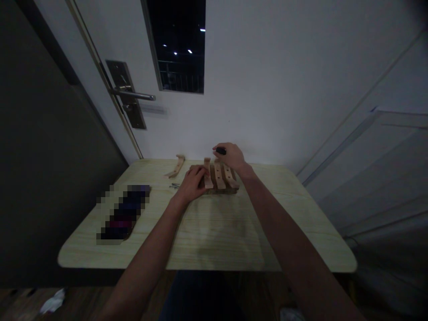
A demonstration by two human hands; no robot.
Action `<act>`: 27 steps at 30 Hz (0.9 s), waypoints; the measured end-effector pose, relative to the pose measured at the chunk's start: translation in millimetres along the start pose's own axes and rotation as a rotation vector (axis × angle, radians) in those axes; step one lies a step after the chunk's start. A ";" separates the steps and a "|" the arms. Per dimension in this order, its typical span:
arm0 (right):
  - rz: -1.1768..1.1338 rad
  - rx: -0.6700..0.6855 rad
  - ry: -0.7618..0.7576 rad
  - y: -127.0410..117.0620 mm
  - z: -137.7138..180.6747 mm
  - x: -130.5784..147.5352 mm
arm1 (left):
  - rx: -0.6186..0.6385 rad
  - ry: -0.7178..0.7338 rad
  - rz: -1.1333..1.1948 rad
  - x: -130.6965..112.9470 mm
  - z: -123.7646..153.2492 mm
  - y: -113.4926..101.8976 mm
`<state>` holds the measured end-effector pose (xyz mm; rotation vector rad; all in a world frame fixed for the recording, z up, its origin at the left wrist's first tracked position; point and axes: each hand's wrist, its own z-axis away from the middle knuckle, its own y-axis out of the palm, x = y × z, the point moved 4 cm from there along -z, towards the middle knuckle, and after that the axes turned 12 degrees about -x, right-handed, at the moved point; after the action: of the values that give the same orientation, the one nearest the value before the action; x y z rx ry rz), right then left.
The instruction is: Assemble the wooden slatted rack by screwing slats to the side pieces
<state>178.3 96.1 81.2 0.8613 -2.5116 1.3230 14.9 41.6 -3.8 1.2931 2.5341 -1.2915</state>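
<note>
Head view: pale wood-grain table [230, 236] carries brown rectangular wooden block [222, 191] topped with bent pale wooden strips [219, 175]; likely light, stiff, best held by block ends. Left hand [192, 182], curled, holds leftmost strip [208, 182] down; right hand [233, 155] closed round small black handle [221, 150].

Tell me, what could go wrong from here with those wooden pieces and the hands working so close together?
The dark object in the right hand could slip and knock the left hand, which is close by on a wooden strip. That strip might also shift if the left hand's hold loosens. And the thin metal pieces, lying loose beside the left hand, could get brushed away and scattered.
</note>
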 end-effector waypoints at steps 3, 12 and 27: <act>-0.113 -0.063 0.000 -7.2 -4.5 7.2 | 0.003 -0.004 -0.032 -0.2 0.2 -3.7; -0.140 -0.094 0.170 -12.0 1.7 22.7 | 0.068 0.032 0.067 0.6 -1.5 -12.9; -0.015 -0.035 0.149 -0.2 6.6 13.3 | 0.054 0.051 0.097 -1.7 -3.6 -12.4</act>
<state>168.2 85.3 82.8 0.7445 -2.4024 1.2840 8.7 39.0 7.5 1.4575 2.4507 -1.3336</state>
